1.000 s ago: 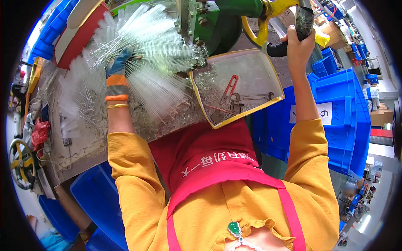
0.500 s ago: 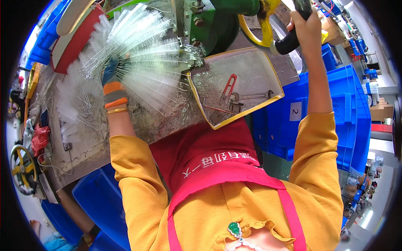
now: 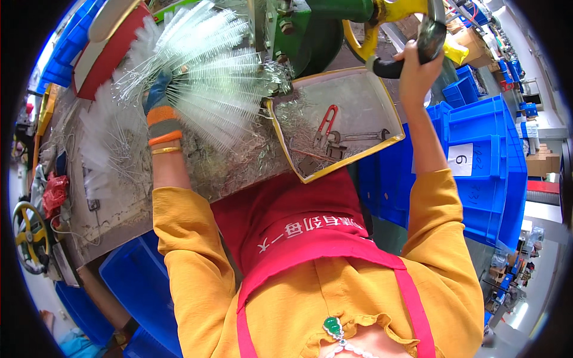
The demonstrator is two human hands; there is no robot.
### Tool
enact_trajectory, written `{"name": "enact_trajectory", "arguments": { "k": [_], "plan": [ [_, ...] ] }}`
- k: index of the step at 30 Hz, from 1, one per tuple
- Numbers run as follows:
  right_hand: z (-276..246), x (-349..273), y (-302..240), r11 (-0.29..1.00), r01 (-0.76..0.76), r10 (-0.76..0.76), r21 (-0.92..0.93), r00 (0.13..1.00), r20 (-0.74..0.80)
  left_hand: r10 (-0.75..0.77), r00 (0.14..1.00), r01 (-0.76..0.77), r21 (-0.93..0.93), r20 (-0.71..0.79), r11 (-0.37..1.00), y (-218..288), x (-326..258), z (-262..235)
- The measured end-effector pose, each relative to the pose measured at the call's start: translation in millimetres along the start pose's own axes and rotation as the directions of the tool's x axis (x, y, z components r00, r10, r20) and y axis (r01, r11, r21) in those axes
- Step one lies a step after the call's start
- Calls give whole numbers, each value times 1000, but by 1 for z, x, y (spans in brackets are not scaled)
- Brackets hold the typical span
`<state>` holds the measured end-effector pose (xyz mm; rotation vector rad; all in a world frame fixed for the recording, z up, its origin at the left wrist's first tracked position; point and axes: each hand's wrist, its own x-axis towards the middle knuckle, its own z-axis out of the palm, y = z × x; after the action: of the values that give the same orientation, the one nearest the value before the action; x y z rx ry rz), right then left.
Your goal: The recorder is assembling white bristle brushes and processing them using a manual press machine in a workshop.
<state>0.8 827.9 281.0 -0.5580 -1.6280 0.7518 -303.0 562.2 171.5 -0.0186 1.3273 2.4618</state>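
- A worn table [image 3: 122, 209], a tray [image 3: 361, 158] at its right.
- Your left hand [image 3: 159, 95] — gloved, clamped on fanned brushes [image 3: 218, 74].
- Your right hand [image 3: 419, 73] — wrapped around the black handle [image 3: 431, 43], far right.

Mustard ruffled blouse [image 3: 325, 292] | red apron [image 3: 298, 206] | blue-orange glove [image 3: 162, 113] | gold bracelet [image 3: 166, 150] | green pendant [image 3: 333, 326]

Brushes [image 3: 209, 51], fanned from the left fingers [image 3: 161, 80]: translucent plastic-looking bristles, shiny metal wire stems. Glove [image 3: 157, 98] over those fingers: matt blue, with a ribbed knit cuff [image 3: 163, 125] below. Grip [image 3: 432, 43] within the right fingers [image 3: 410, 55]: black, smooth, glossy. Machine body [image 3: 334, 18], between both sets of fingers: green-painted metal, glossy. Wrench [image 3: 363, 136], below-left of the right fingers: grey metal. Bin [image 3: 486, 158], below-right of the same: smooth blue plastic. Tabletop [image 3: 128, 206], below the left fingers: rough, matt.
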Motion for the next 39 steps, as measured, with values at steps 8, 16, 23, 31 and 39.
{"name": "enact_trajectory", "arguments": {
  "k": [8, 16, 23, 31, 39],
  "plan": [
    [-5, 69, -21, 967, 7, 91, -255, 924, 370, 72, 944, -17, 170, -323, 985, 17, -29, 19],
    [6, 87, -59, 907, 20, 136, -420, 931, 339, 259, 927, -171, 307, -273, 936, 1, -12, 21],
    [2, -8, 10, 993, 29, -27, 111, 999, -17, 275, 927, -177, 350, -256, 920, 4, -14, 21],
    [-5, 40, -20, 988, -61, 90, -141, 974, 208, 211, 965, -144, 357, -156, 923, 2, -6, 8],
    [6, 68, -74, 897, 27, 103, -442, 958, 267, 99, 969, -76, 107, -228, 991, -6, -4, 9]
  ]
}}
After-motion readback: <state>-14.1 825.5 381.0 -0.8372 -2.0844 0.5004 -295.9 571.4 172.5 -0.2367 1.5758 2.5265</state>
